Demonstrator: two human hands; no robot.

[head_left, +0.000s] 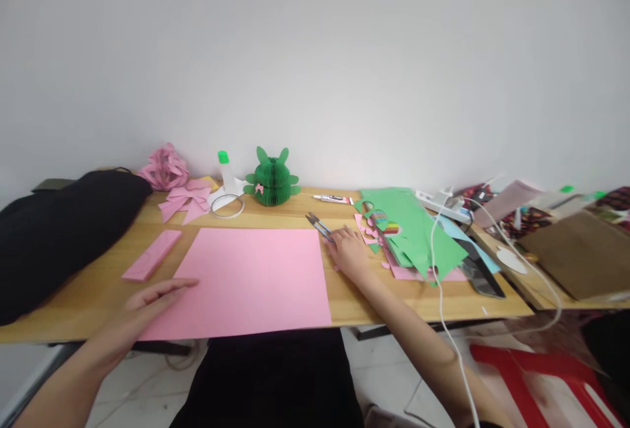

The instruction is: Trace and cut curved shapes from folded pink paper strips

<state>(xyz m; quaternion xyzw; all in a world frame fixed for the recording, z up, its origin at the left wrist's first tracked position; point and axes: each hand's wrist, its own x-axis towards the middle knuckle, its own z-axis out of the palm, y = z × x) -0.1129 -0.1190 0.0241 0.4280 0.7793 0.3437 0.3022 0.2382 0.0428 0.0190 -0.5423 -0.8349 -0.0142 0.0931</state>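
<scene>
A large pink sheet of paper lies flat at the front of the wooden table. My left hand rests on the sheet's left edge, its fingers stretched out. Beyond the sheet's right edge, my right hand has its fingers bent round the handle end of small blue thread snips; the blades point away to the left. A folded pink paper strip lies left of the sheet. To the right of my right hand are pink paper scraps and green paper sheets.
A green paper honeycomb figure stands at the back, near a green-capped glue bottle, a tape ring and a glue tube. Black cloth covers the left side. A white cable hangs over the right front edge near a phone.
</scene>
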